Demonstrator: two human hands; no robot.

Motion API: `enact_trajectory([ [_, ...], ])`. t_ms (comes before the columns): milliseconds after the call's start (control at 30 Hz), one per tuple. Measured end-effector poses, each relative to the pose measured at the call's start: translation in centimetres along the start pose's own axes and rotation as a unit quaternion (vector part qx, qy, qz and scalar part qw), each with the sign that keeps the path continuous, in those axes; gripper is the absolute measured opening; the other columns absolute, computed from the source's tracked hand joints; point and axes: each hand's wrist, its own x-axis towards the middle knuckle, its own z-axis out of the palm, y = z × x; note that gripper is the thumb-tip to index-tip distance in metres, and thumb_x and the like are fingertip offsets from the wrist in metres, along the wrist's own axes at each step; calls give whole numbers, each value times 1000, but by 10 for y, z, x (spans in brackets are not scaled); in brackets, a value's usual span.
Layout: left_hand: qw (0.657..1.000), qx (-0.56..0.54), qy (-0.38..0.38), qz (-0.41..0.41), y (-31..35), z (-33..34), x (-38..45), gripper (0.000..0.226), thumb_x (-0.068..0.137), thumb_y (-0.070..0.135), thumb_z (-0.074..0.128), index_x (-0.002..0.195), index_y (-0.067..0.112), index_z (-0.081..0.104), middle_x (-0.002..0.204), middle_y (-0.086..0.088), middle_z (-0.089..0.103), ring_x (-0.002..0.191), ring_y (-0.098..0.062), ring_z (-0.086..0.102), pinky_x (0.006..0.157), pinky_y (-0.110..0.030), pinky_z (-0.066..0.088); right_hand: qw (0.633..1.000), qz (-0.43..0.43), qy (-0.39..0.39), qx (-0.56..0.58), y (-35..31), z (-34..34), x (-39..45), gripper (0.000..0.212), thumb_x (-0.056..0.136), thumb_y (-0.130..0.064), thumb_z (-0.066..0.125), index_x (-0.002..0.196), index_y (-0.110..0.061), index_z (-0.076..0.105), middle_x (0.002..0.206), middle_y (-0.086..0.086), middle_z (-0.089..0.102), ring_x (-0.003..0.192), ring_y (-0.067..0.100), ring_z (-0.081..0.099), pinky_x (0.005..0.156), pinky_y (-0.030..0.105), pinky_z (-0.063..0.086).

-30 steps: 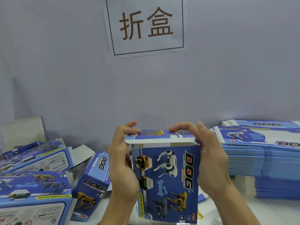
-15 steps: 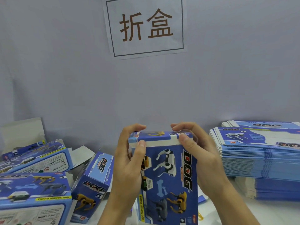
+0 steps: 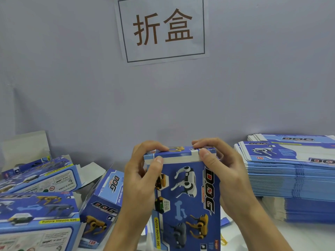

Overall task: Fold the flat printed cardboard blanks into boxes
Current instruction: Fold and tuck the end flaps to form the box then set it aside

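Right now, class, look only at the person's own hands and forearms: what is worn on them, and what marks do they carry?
Both the left hand and the right hand are bare: no gloves, rings, watch or bracelet visible. Both forearms are uncovered as far as the frame edge, no sleeve showing. Fingernails are short and unpainted.

My left hand (image 3: pixel 139 180) raised in front of me, back toward me, fingers curled over top edge of box (image 3: pixel 188 200), thumb tip pressed on front near upper left corner. My right hand (image 3: pixel 224 174) mirrors it: fingers curled over top at right, thumb pressed on front at upper right corner. Both hands grip box between them. 2 bare forearms rise from bottom edge, angled inward toward each other.
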Motion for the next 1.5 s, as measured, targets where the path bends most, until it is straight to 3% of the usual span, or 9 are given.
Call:
enact_trajectory([
  [200, 1000, -16, -17, -13, -4, -2, 0, 15, 83, 41, 68, 92, 30, 67, 112, 7, 63, 107, -34, 70, 63, -50, 62, 1000, 12, -4, 17, 2, -5, -1, 22, 73, -43, 69, 87, -25, 68, 100, -9, 75, 85, 25, 76, 57, 30, 60],
  [333, 1000, -1, 0, -11, -3, 0, 0, 16, 84, 40, 70, 93, 28, 64, 111, 8, 64, 101, -36, 72, 63, -57, 61, 1000, -1, 3, -1, 1, -1, -1, 19, 79, -39, 69, 89, -23, 67, 100, -10, 75, 85, 26, 76, 57, 31, 61],
  [533, 1000, 9, 15, -8, -2, 4, 2, 25, 74, 43, 69, 91, 26, 64, 107, 10, 67, 98, -28, 73, 57, -44, 63, 1000, -4, 15, -16, 0, 4, -4, 10, 84, -32, 62, 92, -28, 67, 92, -10, 76, 80, 27, 77, 54, 29, 60],
  [767, 1000, 22, 14, -14, 1, 4, 2, 22, 79, 41, 69, 96, 29, 66, 105, -20, 68, 91, -34, 74, 62, -57, 60, 999, -12, 49, -15, 0, 10, -4, 11, 84, -30, 62, 88, -26, 71, 93, -14, 75, 78, 21, 77, 54, 24, 58],
  [933, 1000, 6, -5, -20, -1, 1, 1, 24, 78, 36, 69, 95, 18, 67, 111, -1, 65, 98, -33, 72, 59, -54, 61, 997, 17, 66, 41, 5, 7, -2, 13, 77, -25, 66, 75, -26, 79, 108, -6, 70, 87, 19, 75, 56, 22, 57],
  [1067, 998, -24, -41, -47, -5, -4, 1, 21, 76, 39, 75, 92, 26, 71, 118, 10, 62, 114, -30, 66, 63, -43, 62, 994, 47, 78, 63, 13, 2, -3, 15, 73, -20, 65, 71, -17, 79, 109, 3, 70, 89, 19, 72, 57, 24, 56],
  [1167, 996, -27, -68, -45, -6, -7, 0, 36, 82, 56, 73, 109, 33, 69, 113, 7, 68, 108, -28, 69, 65, -38, 62, 993, 50, 78, 78, 13, 0, -2, 17, 72, -19, 63, 70, -16, 79, 104, -1, 72, 85, 17, 73, 56, 22, 56],
  [1300, 997, -67, -41, -26, -8, -6, 1, 28, 89, 49, 65, 96, 26, 77, 134, 7, 62, 127, -30, 59, 83, -47, 59, 991, 57, 78, 89, 13, -3, -1, 18, 71, -18, 60, 67, -16, 78, 105, 1, 73, 81, 18, 74, 55, 23, 56],
  [1500, 997, -27, -70, 8, -4, 0, -2, 25, 85, 45, 67, 90, 23, 78, 137, 4, 60, 127, -28, 58, 86, -64, 54, 989, 72, 94, 90, 12, -8, 0, 19, 65, -17, 57, 61, -13, 75, 101, 4, 74, 78, 18, 72, 57, 23, 57],
])
